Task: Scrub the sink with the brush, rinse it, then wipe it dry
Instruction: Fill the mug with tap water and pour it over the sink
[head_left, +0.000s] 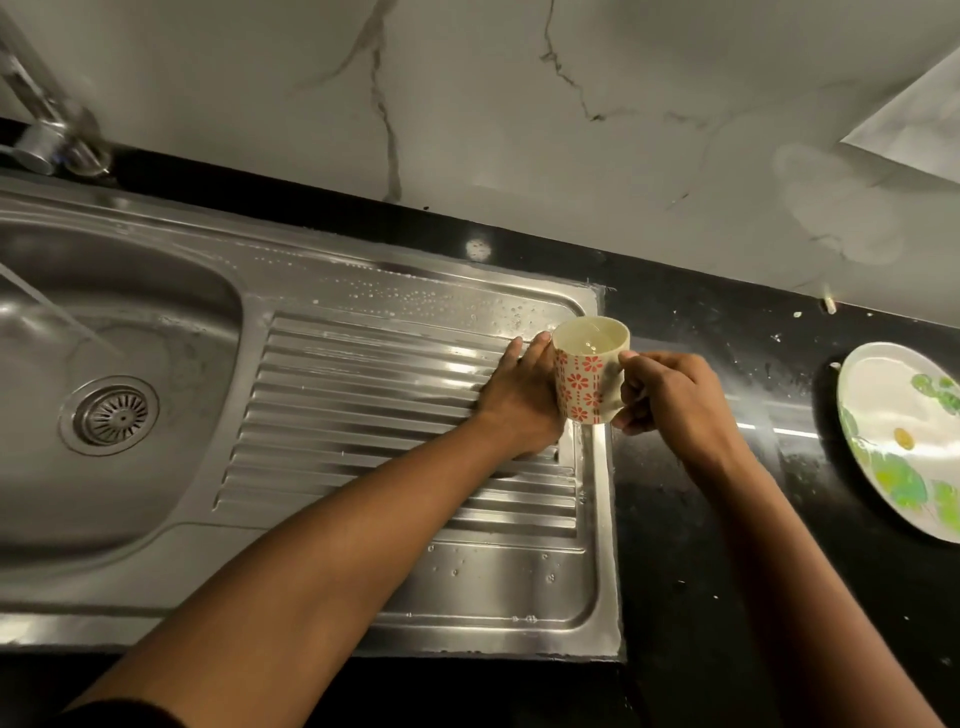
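Note:
A steel sink (171, 291) fills the left, with a round drain strainer (110, 415) in its basin and a ribbed drainboard (363, 395) to the right. Water runs from the tap (47, 130) into the basin. A cream mug (589, 369) with red flower prints is held above the drainboard's right edge; there seems to be water in it. My right hand (670, 395) grips the mug by its handle side. My left hand (519, 395) rests flat against the mug's left side, over the ribs. No brush or cloth is visible.
A white plate (893, 441) with green leaf prints lies on the black counter (691, 519) at the right edge. Water drops dot the drainboard's rim. A marble-look wall (519, 104) rises behind the counter.

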